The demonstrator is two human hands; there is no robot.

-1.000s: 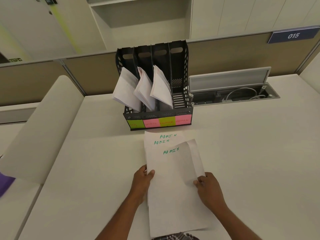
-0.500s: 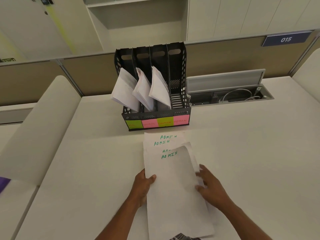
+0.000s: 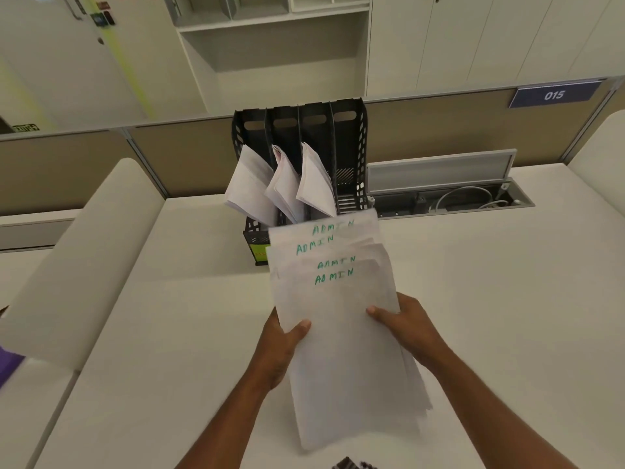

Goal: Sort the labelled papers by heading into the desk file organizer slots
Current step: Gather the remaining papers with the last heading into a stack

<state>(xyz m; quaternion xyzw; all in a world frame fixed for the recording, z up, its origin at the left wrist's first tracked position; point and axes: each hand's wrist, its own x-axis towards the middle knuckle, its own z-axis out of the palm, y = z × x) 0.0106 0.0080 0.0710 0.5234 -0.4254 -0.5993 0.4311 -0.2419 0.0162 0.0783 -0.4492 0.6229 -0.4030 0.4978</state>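
Observation:
A stack of white papers (image 3: 341, 333) headed ADMIN in green ink is lifted off the desk, tilted toward the organizer. My left hand (image 3: 282, 346) grips its left edge and my right hand (image 3: 404, 328) grips its right edge. Behind it stands the black four-slot file organizer (image 3: 348, 137). Its three left slots hold leaning white papers (image 3: 284, 184); the rightmost slot shows no paper. The stack hides most of the coloured labels on the organizer's front; only a green one (image 3: 258, 252) shows.
The white desk (image 3: 490, 299) runs out to the right. An open cable tray (image 3: 453, 198) with wires lies behind, right of the organizer. A padded white divider (image 3: 81, 252) runs along the left. A partition wall with a "015" sign (image 3: 554, 94) closes the back.
The ADMIN stack lay on the desk with both hands squaring its sheets. Both hands now grip it and have raised it up toward the organizer, covering the front labels.

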